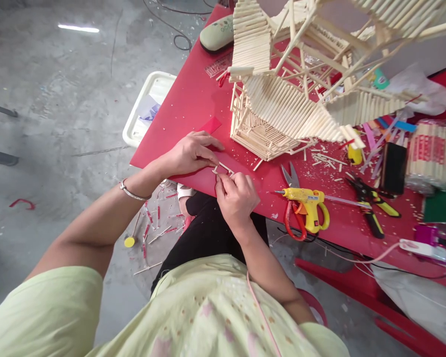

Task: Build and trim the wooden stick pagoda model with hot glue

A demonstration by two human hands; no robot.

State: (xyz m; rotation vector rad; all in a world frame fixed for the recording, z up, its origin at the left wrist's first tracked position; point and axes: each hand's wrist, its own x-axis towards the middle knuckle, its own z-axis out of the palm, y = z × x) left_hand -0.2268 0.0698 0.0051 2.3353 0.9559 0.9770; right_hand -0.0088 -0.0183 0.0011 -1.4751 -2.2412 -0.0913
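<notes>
A small frame of short pale wooden sticks (226, 168) is held low over the table's front edge. My right hand (238, 198) pinches its near side between thumb and fingers. Against its left end, the thumb and curled fingers of my left hand (195, 152) close together, with the index finger reaching above; the fingertips partly hide the contact. Just beyond my hands stands a large model building (301, 116) made of wooden sticks, with slatted, curved roofs. To the right of my right hand lie a yellow glue gun (306, 203) and red-handled scissors (291, 223).
On the red table (186, 114) are pliers (367, 208), a black phone (393, 168), bundled chopsticks (431, 153), stick offcuts (329, 158) and a glasses case (217, 34). A white tray (132, 121) is left of the table. Scraps litter the grey floor; a pink cable crosses my shirt.
</notes>
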